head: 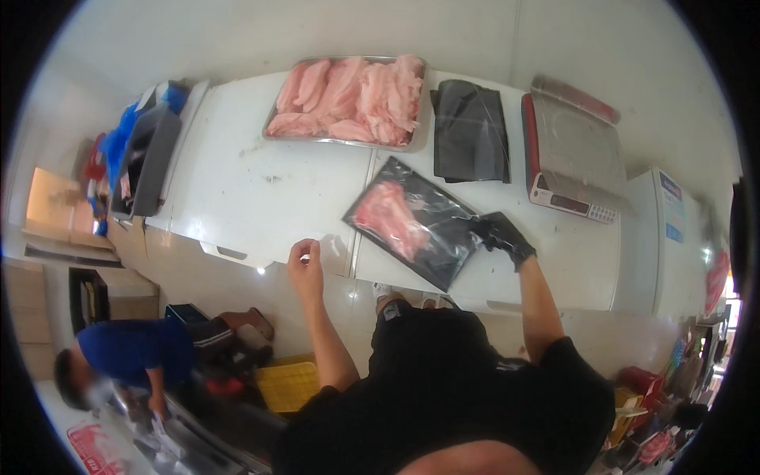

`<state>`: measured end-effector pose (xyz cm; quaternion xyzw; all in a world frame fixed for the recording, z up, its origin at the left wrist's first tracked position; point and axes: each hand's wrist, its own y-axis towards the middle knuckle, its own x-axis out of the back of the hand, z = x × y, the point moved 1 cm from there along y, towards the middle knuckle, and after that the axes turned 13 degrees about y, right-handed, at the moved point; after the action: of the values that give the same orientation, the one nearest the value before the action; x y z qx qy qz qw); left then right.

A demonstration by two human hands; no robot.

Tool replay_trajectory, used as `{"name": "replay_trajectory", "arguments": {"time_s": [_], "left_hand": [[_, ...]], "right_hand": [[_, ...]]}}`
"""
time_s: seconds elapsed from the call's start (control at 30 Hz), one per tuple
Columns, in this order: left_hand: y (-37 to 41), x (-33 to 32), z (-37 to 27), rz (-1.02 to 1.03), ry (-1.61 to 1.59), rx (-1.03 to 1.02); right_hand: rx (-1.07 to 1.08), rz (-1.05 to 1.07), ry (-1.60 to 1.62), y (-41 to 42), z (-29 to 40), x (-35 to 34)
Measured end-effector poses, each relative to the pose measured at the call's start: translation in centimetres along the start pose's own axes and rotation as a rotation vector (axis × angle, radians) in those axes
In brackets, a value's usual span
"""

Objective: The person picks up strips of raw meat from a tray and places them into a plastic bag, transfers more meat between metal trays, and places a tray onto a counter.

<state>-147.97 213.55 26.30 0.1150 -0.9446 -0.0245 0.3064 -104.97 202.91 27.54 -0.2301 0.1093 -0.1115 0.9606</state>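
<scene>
A black-backed, clear-fronted plastic pouch [448, 217] lies slantwise on the white worktop [285, 190]. A slab of raw pink meat [392, 219] shows through its left half. My right hand [504, 240], in a black glove, grips the pouch's right edge. My left hand [306, 255] is bare and hovers by the worktop's front edge, left of the pouch. Its fingers curl in toward the thumb, and I see nothing held in them. Behind the pouch, a metal tray [338, 141] holds several pale pink pieces of raw meat [356, 95].
A stack of black pouches [472, 133] lies right of the tray, beside a digital scale [570, 154] covered in plastic film. A dark grey bin [160, 154] stands at the left end. Behind me, a person in blue [136, 350] bends near a yellow crate [288, 386].
</scene>
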Motion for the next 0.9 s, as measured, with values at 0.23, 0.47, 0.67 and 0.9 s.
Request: {"name": "replay_trajectory", "arguments": {"time_s": [0.23,0.47,0.67,0.9], "left_hand": [[3.7,-2.9,4.5,0.032,-0.027,-0.081],[3.1,-1.3,6.2,-0.133,0.073,-0.17],[3.9,-0.1,5.4,-0.093,0.038,-0.288],[6.6,1.5,7.6,-0.051,-0.006,-0.383]], "right_hand": [[0.57,-0.438,-0.547,-1.5,4.6,-2.0],[1.002,-0.142,-0.554,14.8,13.9,-17.3],[0.659,-0.458,-1.426,29.7,19.0,-23.3],[1.214,-0.151,-1.367,33.0,17.4,-17.0]]}}
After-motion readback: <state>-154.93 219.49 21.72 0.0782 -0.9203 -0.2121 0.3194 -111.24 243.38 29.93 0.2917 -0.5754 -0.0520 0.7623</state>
